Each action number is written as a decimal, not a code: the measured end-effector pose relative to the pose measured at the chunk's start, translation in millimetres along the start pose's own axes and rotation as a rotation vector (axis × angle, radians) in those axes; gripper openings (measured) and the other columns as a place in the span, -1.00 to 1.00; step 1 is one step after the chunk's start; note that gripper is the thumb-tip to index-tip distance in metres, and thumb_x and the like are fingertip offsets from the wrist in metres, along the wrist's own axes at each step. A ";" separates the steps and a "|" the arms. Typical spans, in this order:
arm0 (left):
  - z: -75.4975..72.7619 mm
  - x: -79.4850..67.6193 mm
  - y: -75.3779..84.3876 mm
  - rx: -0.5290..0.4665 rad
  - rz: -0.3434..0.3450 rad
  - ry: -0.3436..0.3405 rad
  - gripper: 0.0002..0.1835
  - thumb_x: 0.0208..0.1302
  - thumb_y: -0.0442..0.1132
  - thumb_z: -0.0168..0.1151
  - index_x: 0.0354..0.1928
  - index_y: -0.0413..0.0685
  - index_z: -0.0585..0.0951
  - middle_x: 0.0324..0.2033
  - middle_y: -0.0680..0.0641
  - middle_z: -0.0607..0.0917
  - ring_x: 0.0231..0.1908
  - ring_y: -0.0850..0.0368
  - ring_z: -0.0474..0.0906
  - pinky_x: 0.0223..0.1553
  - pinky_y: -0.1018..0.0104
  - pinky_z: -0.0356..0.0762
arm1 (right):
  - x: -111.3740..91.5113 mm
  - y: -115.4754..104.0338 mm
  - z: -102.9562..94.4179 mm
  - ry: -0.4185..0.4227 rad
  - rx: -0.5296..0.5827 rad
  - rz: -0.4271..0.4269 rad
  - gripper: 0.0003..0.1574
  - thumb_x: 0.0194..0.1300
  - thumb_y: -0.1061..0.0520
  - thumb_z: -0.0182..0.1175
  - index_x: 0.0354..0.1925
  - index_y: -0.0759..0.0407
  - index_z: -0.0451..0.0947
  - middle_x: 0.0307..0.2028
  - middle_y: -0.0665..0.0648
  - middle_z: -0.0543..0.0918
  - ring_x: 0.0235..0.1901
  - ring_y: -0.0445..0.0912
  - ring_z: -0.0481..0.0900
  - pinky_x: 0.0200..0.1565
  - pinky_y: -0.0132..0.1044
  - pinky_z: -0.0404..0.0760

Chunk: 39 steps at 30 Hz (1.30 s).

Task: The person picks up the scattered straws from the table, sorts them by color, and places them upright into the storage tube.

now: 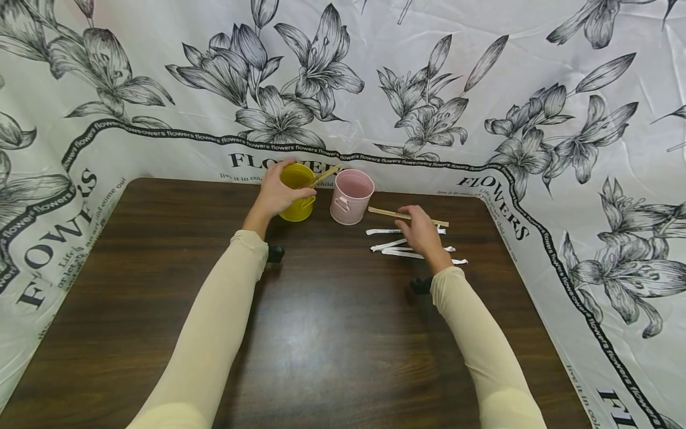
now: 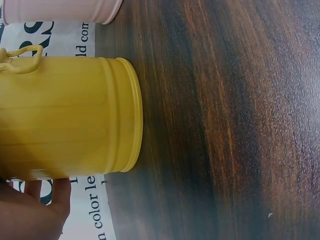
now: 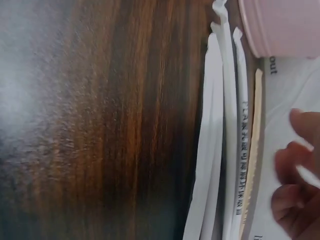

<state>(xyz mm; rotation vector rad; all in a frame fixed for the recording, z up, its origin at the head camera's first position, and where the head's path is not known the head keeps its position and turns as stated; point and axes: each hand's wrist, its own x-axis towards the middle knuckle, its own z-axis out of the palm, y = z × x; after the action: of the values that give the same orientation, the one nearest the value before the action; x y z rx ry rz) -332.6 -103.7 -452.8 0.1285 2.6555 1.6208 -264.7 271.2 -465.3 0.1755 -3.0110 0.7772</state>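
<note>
My left hand (image 1: 276, 193) grips the yellow bucket (image 1: 298, 211) by its left side, the thumb across the near rim. A pale wooden stick (image 1: 326, 174) pokes out of this bucket, leaning over its right rim near the thumb. In the left wrist view, fingers (image 2: 61, 195) lie against the wall of the yellow bucket (image 2: 65, 115). My right hand (image 1: 420, 229) hovers above wooden chopsticks (image 1: 383, 211), its fingers loosely bent. The right wrist view shows those chopsticks (image 3: 256, 125) lying apart from the fingers (image 3: 287, 202), which hold nothing.
Beside the yellow bucket stands a pink bucket (image 1: 349, 205) with a small handle. Several paper-wrapped straws (image 1: 399, 253) lie under and before my right hand. A white flower-printed sheet (image 1: 343, 131) rises behind the brown table (image 1: 300, 333).
</note>
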 end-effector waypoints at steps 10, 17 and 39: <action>-1.4 -4.4 3.8 -0.012 -0.018 -0.005 0.01 0.06 0.07 0.59 0.53 0.24 0.25 0.54 -0.13 0.14 0.49 -0.23 0.00 0.45 -0.31 0.18 | 8.5 9.4 4.6 -0.182 -0.089 0.127 -0.35 0.54 -0.02 0.12 0.46 0.19 0.33 0.44 0.30 0.38 0.44 0.24 0.35 0.41 0.20 0.36; -1.3 -2.4 3.7 0.000 -0.018 -0.009 0.04 0.04 0.16 0.58 0.54 0.28 0.24 0.54 -0.12 0.14 0.48 -0.21 0.02 0.44 -0.29 0.22 | 10.2 9.9 8.3 -0.155 -0.174 0.105 -0.41 0.55 0.02 0.10 0.44 0.13 0.37 0.38 0.28 0.43 0.37 0.23 0.42 0.38 0.17 0.40; -2.6 -2.8 3.3 -0.006 -0.019 -0.017 0.05 0.01 0.17 0.59 0.53 0.28 0.25 0.55 -0.13 0.13 0.49 -0.22 0.01 0.45 -0.31 0.20 | 10.6 1.5 11.0 -0.155 -0.244 0.074 -0.85 0.47 0.09 0.22 -0.05 0.08 0.63 -0.02 0.16 0.56 -0.05 0.17 0.62 -0.01 0.15 0.61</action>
<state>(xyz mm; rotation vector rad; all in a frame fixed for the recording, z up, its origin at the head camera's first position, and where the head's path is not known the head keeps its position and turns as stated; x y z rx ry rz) -329.9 -104.7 -448.8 0.1157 2.6315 1.6145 -275.5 266.1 -475.1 0.1232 -3.2410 0.4111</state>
